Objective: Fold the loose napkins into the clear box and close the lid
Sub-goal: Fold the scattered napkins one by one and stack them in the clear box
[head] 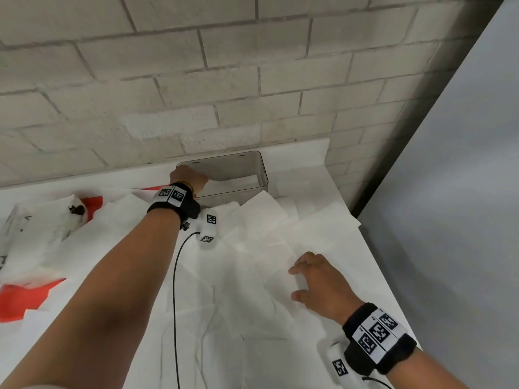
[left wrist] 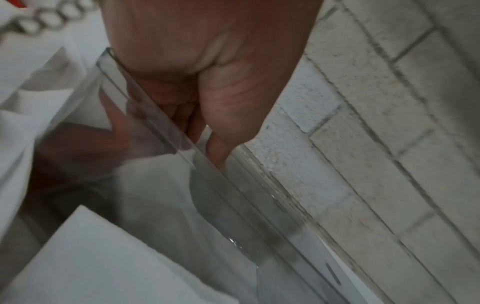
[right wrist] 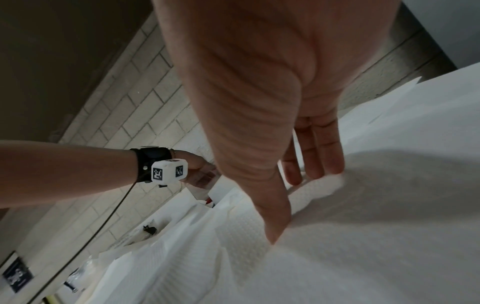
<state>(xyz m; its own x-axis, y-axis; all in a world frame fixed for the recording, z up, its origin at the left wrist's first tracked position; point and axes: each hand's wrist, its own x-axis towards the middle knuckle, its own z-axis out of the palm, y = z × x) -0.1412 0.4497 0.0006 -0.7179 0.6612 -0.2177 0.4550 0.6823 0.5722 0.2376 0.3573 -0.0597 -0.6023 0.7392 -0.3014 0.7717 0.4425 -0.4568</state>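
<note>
The left hand (head: 187,178) grips the far clear box (head: 252,175)'s rim while the relaxed right hand (head: 320,284) rests on near loose napkins (head: 252,276) covering the white table (head: 309,175) by a brick wall (head: 196,80).

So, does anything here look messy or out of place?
Yes. Loose napkins lie scattered and overlapping on the table in front of the clear box, unfolded. The box is open, no lid in view. The left hand grips its rim; the right hand rests on a napkin.

Some plain utility or storage corner, by the look of it. Painted block wall (head: 196,88) behind a white counter (head: 398,304), strewn with paper napkins (head: 252,265). Grey panel (head: 463,192) at right; exact kind of room unclear.
</note>
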